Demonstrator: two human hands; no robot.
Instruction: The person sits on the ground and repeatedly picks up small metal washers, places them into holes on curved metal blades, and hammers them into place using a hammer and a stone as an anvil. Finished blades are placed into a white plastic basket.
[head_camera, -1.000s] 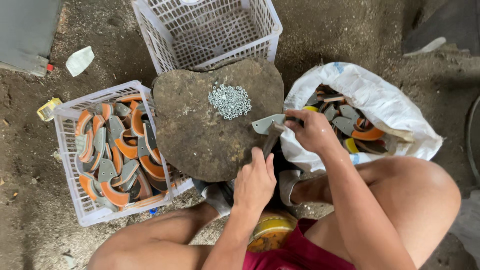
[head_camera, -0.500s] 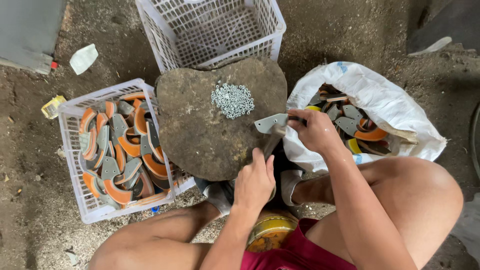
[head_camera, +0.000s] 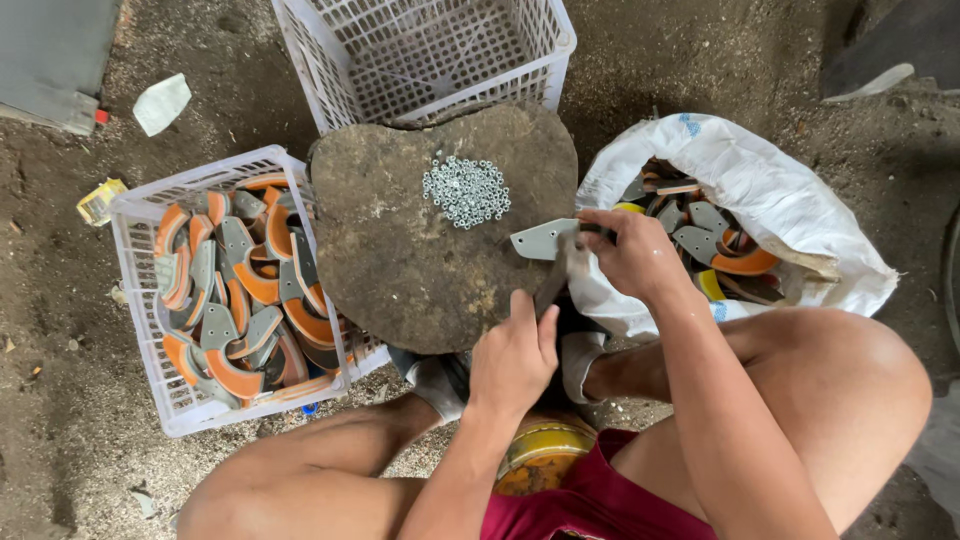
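Little had moved since the earlier frame: both hands stayed at the near right edge of the worktop (head_camera: 400, 250), a round dark slab, with only the view shifting slightly. Right hand (head_camera: 630, 255) was closed on a grey metal plate (head_camera: 540, 240), holding it at the slab's right edge. Left hand (head_camera: 515, 355) was curled shut around a dark tool (head_camera: 555, 280), whose handle rose toward the plate; tool type hard to tell. Pile of small silver nuts (head_camera: 466, 191) lay on the slab near its far right part, just left of the plate. White basket (head_camera: 130, 270) with orange-and-grey curved pieces sat off the left edge, empty white basket (head_camera: 430, 50) beyond the far edge, white sack (head_camera: 760, 170) of similar pieces off the right edge.
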